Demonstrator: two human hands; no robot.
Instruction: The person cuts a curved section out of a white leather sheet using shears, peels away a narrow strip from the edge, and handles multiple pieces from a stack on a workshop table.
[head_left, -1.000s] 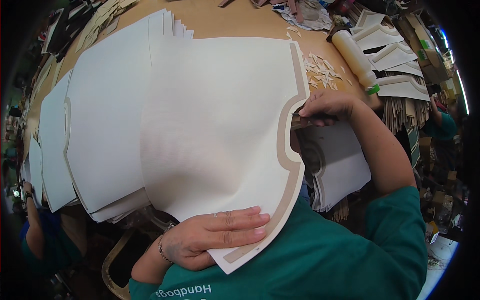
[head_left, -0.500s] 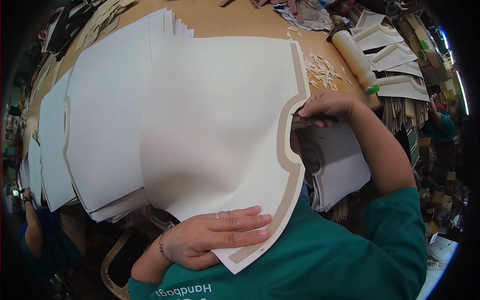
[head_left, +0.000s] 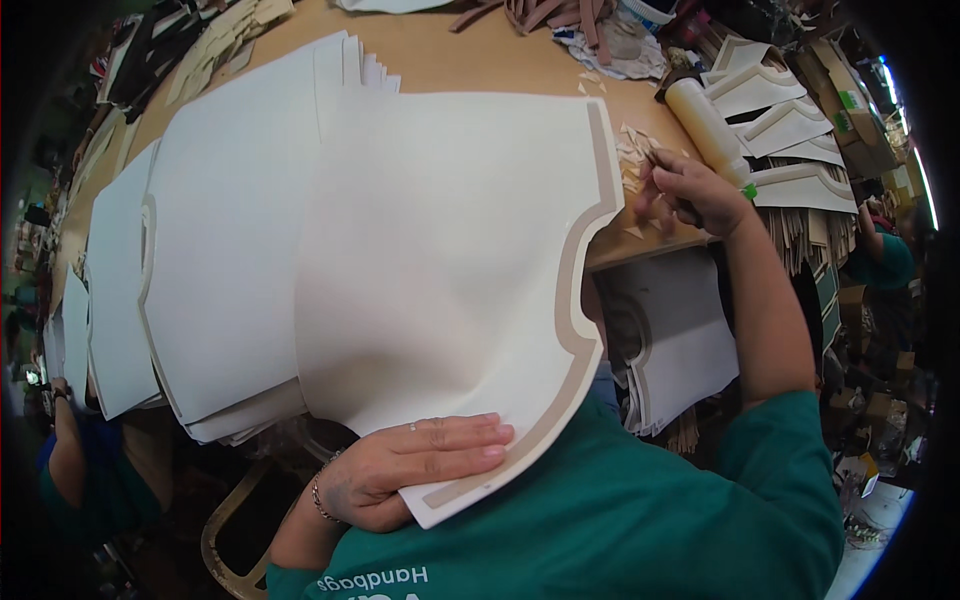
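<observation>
A large cream-white sheet panel (head_left: 450, 230) lies before me, with a beige strip (head_left: 603, 160) along its notched right edge. My left hand (head_left: 420, 465) rests flat on the panel's near corner, its fingers stretched out and close together beside the strip. Off the panel's right edge, my right hand (head_left: 695, 195) is closed above the table's rim. A small dark tool (head_left: 652, 157) pokes out from its fingers; blur hides its exact kind. Small pale triangular offcuts (head_left: 632, 145) lie on the table just beyond that hand.
Stacked white panels (head_left: 230, 230) spread to the left. A bottle of yellowish liquid (head_left: 705, 125) lies at the right beside white strip-edged pieces (head_left: 790, 130). More panels (head_left: 685, 320) hang below the table edge (head_left: 650, 250). Brown strips (head_left: 540, 15) and crumpled paper (head_left: 620, 45) lie at the back.
My right hand has moved from the panel's notch up and right, toward the offcuts. My left hand and the panel's near corner have shifted slightly left.
</observation>
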